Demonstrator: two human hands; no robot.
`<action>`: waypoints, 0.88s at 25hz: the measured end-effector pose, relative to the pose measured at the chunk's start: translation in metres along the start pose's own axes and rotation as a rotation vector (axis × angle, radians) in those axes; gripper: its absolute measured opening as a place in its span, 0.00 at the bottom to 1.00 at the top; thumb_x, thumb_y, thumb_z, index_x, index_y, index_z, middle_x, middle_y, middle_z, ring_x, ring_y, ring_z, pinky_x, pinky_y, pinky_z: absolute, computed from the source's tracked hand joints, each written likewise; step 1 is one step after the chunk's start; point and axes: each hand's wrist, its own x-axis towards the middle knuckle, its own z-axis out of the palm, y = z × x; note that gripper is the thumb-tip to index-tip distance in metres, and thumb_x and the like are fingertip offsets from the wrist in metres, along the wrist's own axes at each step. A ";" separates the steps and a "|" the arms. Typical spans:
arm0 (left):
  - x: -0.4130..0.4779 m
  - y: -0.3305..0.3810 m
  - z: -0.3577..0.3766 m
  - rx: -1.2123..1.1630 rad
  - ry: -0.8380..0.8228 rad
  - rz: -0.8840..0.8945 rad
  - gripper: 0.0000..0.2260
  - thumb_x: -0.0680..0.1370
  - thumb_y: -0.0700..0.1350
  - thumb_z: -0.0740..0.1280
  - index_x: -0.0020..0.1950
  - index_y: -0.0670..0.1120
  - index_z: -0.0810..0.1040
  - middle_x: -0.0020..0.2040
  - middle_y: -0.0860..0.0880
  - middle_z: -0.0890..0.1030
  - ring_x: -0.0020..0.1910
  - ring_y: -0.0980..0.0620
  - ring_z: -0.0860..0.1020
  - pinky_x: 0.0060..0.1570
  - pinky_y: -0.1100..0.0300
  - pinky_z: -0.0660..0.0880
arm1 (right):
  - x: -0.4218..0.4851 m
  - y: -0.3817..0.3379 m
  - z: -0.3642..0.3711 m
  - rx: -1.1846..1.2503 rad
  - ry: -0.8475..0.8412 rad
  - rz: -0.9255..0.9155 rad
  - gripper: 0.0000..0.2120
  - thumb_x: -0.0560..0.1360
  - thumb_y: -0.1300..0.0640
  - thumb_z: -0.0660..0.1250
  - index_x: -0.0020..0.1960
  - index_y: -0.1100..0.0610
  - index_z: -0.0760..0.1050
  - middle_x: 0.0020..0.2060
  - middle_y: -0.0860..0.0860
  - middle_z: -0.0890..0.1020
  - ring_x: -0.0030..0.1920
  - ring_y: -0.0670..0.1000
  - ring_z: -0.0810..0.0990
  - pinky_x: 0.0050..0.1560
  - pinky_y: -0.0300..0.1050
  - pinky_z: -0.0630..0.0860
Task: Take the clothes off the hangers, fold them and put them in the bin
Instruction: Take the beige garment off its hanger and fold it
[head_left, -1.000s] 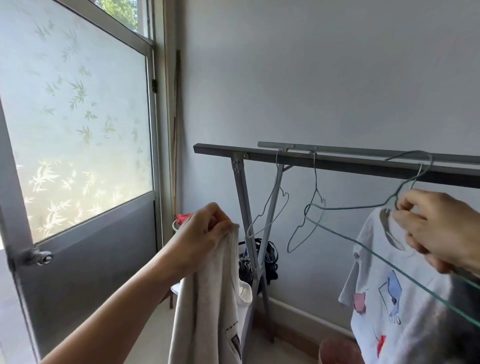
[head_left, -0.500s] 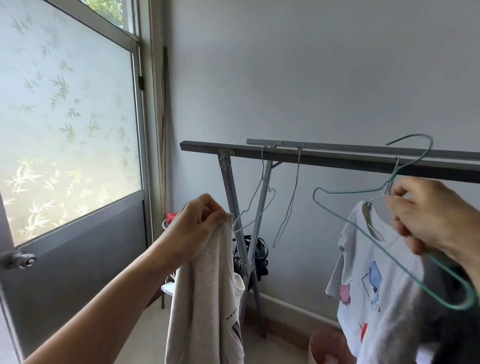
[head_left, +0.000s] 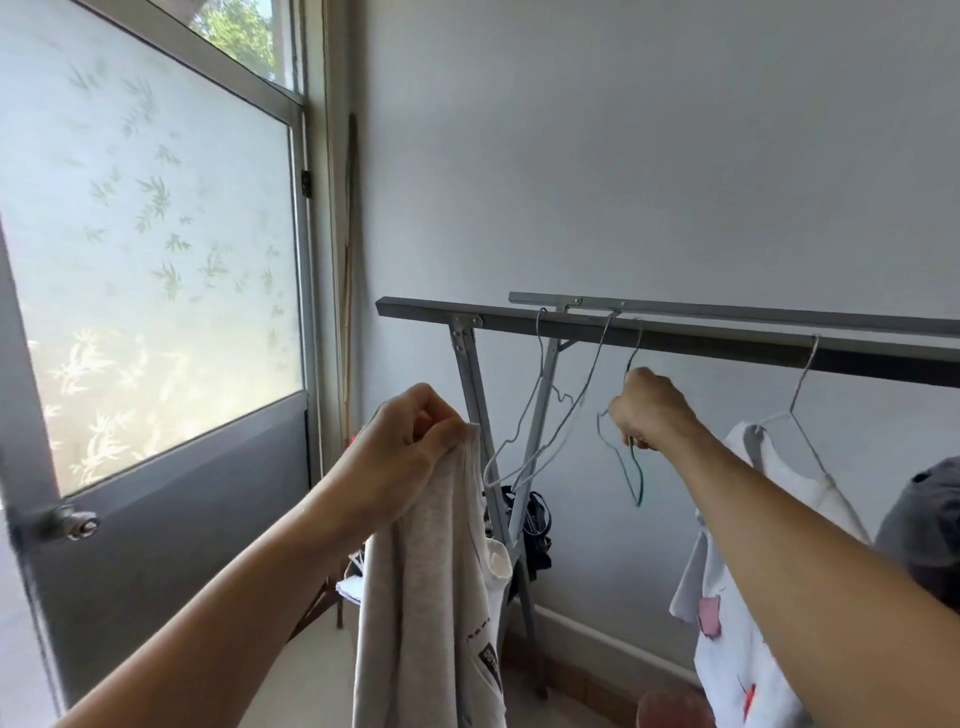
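Leftward went the right hand (head_left: 652, 410) clutching a seemingly green hanger (head_left: 638, 480); left hand (head_left: 410, 447) pinches limp grey shirt (head_left: 426, 597).

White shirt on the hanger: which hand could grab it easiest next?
Right, probably. The right hand is nearer the white shirt and holds only a bare green hanger by the rail. The left hand grips the grey garment, farther away.

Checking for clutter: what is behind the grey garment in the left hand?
Behind the grey garment, a rack leg and a dark bundle show; the rest is covered.
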 end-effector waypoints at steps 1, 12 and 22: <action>-0.001 0.001 -0.002 -0.009 0.008 0.002 0.06 0.77 0.48 0.70 0.42 0.48 0.78 0.35 0.50 0.80 0.34 0.56 0.75 0.39 0.58 0.73 | 0.005 -0.010 0.006 -0.009 -0.006 -0.024 0.02 0.76 0.62 0.61 0.46 0.61 0.71 0.38 0.56 0.79 0.38 0.57 0.81 0.38 0.44 0.75; 0.004 0.004 -0.040 0.049 0.044 0.005 0.06 0.78 0.43 0.69 0.41 0.47 0.76 0.34 0.52 0.80 0.32 0.59 0.76 0.34 0.68 0.72 | 0.013 -0.095 0.068 -0.048 -0.040 -0.192 0.12 0.78 0.61 0.57 0.57 0.64 0.74 0.50 0.58 0.82 0.49 0.59 0.83 0.51 0.48 0.78; -0.024 0.005 -0.054 0.070 -0.046 0.057 0.05 0.78 0.40 0.69 0.42 0.44 0.77 0.33 0.53 0.81 0.32 0.60 0.77 0.33 0.69 0.73 | -0.126 -0.077 0.070 0.895 -0.472 -0.706 0.07 0.78 0.57 0.67 0.52 0.60 0.81 0.47 0.51 0.85 0.52 0.49 0.82 0.57 0.51 0.78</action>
